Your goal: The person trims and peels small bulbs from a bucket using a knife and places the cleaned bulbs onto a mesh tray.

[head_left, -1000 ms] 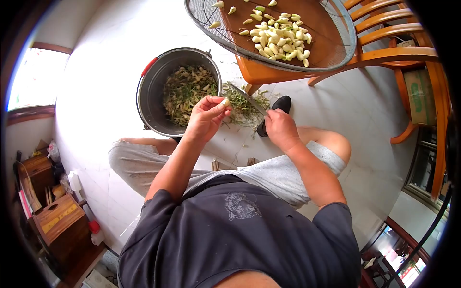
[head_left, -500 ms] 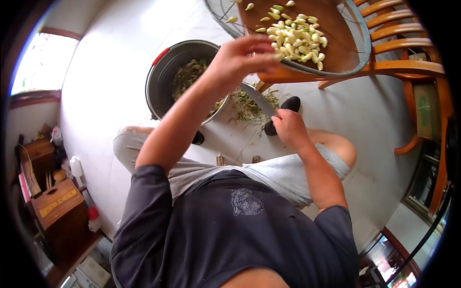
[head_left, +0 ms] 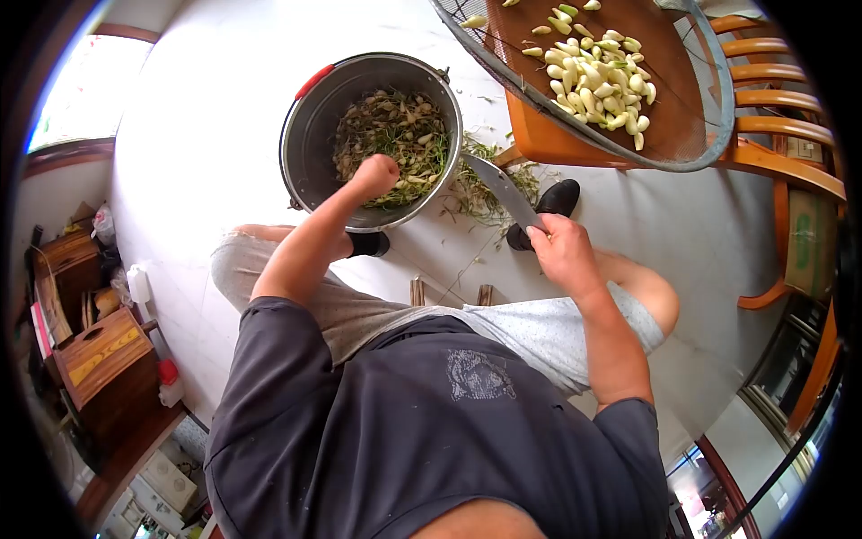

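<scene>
My left hand (head_left: 377, 174) is closed over the near part of a metal bucket (head_left: 299, 175); whatever it may hold is hidden. Unpeeled bulbs with green and dry stalks (head_left: 392, 130) fill the lower part of that bucket. A large knife (head_left: 505, 190) is gripped by the handle in my right hand (head_left: 566, 251), its blade pointing up and left toward the bucket's rim. Pale peeled bulbs (head_left: 597, 81) lie heaped on a round mesh tray (head_left: 716, 85) at the upper right.
The tray rests on a wooden chair (head_left: 530, 126). Cut stalks (head_left: 485, 184) litter the floor between bucket and shoe (head_left: 558, 198). A second wooden chair (head_left: 772, 162) stands at the right. A wooden box (head_left: 103, 355) is at the far left.
My left hand has moved from beside the mesh tray down and left to the bucket, and its fingers have closed. The knife stays in my right hand. The view has shifted slightly.
</scene>
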The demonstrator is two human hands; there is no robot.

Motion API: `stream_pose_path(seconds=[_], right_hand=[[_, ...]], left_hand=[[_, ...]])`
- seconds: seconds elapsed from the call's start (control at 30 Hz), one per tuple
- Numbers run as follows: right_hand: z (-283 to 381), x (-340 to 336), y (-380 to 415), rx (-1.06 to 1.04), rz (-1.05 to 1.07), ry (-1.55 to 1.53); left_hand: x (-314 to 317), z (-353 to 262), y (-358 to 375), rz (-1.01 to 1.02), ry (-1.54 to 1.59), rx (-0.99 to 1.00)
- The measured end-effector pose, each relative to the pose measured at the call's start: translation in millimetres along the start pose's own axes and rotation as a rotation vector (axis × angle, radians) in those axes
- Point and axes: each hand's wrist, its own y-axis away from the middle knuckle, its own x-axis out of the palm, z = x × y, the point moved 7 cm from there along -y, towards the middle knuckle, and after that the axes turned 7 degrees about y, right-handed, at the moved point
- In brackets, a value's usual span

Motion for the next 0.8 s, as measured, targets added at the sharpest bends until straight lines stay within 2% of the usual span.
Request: stream_pose_path(seconds=[0.03,0.1,0.17,0.23,0.37,0.47,0.57,0.7,0.77,0.8], right_hand=[[1.3,2.0,-0.9,0.005,0.016,-0.001],[2.7,4.6,-3.3,0.000,0.018,0.009],[4.5,5.2,-5.2,0.000,0.026,0.013],[9.2,3.8,-6.6,0.001,0.039,0.010],[8.0,5.7,-7.1,-0.001,0.053,0.008],[10.6,2.5,-6.7,-0.007,0.042,0.008],[16.6,-3.9,-5.0,-0.018,0.020,0.002],[25.0,-8.0,-2.6,-0.066,-0.017,-0.026],[27.3,-9.8,-1.5,-0.081,-0.029,-0.031],[28.2,-10.6,-1.2,-0.087,-0.036,-0.033]], left_hand=[[6.7,-1.4,0.4,-0.027,-0.156,0.082],[19.0,0.2,2.3,-0.016,-0.204,0.093],[22.2,-2.0,4.7,-0.086,-0.209,0.020],[24.3,-11.4,11.0,-0.156,-0.260,0.055],[28.7,-19.7,12.8,-0.097,-0.320,0.094],[25.8,-9.6,9.6,-0.228,-0.301,0.152],[-0.8,-12.6,19.7,-0.225,-0.158,0.111],[-43.2,-14.9,35.6,-0.225,0.376,0.071],[-70.2,-55.2,66.2,-0.175,0.641,0.039],[-76.9,-64.2,72.3,-0.141,0.760,0.094]])
